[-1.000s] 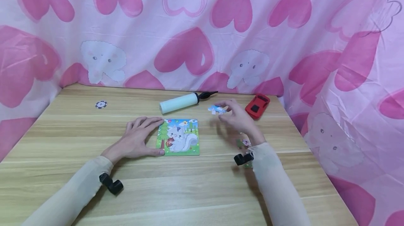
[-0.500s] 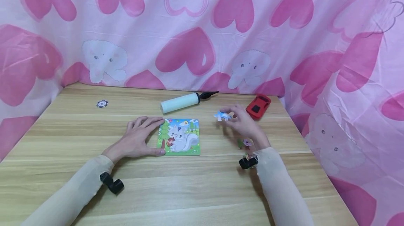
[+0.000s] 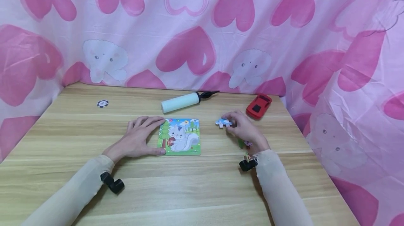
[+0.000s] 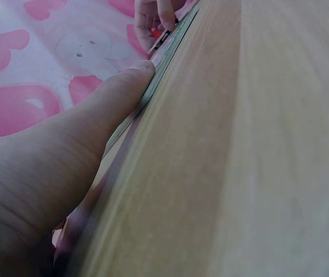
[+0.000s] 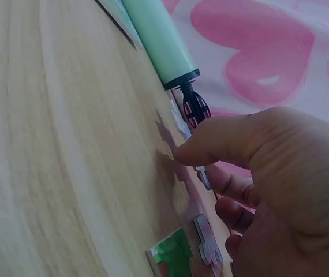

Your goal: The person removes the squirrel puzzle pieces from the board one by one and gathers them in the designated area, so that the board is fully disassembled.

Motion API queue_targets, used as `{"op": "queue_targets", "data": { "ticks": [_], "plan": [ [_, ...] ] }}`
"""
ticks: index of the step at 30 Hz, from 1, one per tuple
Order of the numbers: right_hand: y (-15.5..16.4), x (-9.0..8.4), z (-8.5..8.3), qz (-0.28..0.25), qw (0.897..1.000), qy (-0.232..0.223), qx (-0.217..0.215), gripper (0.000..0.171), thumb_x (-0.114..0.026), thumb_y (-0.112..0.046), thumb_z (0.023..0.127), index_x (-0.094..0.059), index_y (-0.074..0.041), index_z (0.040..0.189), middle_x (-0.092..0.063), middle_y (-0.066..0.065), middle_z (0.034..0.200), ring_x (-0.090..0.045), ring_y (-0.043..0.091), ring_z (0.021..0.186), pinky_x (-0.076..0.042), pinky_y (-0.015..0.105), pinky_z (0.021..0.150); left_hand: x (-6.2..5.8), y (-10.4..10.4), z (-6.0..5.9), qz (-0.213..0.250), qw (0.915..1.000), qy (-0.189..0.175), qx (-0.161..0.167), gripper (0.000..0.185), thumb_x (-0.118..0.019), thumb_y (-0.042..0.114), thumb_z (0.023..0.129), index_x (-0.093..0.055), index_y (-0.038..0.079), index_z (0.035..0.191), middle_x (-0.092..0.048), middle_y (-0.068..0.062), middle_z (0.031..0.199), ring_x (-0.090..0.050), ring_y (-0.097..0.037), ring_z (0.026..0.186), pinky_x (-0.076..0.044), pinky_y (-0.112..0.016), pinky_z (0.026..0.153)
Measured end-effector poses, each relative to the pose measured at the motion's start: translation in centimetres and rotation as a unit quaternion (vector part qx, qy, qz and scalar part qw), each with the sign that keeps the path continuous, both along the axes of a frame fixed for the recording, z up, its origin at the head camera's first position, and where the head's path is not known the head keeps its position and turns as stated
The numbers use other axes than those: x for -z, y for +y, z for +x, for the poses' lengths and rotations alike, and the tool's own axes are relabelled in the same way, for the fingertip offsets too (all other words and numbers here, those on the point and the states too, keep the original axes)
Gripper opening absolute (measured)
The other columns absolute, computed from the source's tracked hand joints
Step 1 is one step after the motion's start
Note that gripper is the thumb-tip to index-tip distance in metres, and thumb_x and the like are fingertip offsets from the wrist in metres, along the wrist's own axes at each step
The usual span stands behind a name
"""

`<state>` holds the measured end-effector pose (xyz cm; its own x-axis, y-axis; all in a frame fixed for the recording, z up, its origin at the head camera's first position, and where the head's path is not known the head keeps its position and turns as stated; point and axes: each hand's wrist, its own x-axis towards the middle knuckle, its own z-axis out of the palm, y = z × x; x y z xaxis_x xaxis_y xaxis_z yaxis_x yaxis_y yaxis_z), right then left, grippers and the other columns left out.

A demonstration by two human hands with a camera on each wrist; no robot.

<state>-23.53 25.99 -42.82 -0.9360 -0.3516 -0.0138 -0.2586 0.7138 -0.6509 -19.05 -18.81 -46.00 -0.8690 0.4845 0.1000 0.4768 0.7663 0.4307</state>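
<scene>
A square picture puzzle of a white squirrel holding an acorn lies flat on the table. My left hand spans its left edge, index fingertip at the upper left corner and thumb at the lower left one; in the left wrist view the thumb lies along that edge. Right of the picture, my right hand pinches a blue-and-white puzzle piece between thumb and fingers, close over the tabletop. Beneath the right wrist lie more puzzle pieces, green and pinkish, partly hidden in the head view.
Behind the puzzle lies a pale green hand pump with a black nozzle. A red toy car stands beyond my right hand, and a poker chip lies at the back left. A pink heart-print curtain borders the wooden table.
My right hand has drawn the blue puzzle piece toward me and slightly to the right, away from the pump nozzle. The left hand keeps its place at the puzzle's edge.
</scene>
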Motion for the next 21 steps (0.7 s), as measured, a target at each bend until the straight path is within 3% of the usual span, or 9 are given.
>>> {"op": "queue_targets", "data": {
  "ticks": [21],
  "plan": [
    [-0.09,-0.15,0.12,0.014,1.000,-0.021,0.001,0.042,-0.077,-0.007,0.104,-0.072,-0.013,0.146,-0.059,0.012,0.136,-0.050,0.029,0.114,-0.046,0.042,0.093,0.20,-0.03,-0.11,0.004,1.0000,-0.002,0.002,0.124,-0.081,0.087,0.078,-0.040,0.022,0.174,-0.035,-0.004,0.179,-0.026,-0.043,0.159,-0.023,-0.068,0.116]
  ]
}}
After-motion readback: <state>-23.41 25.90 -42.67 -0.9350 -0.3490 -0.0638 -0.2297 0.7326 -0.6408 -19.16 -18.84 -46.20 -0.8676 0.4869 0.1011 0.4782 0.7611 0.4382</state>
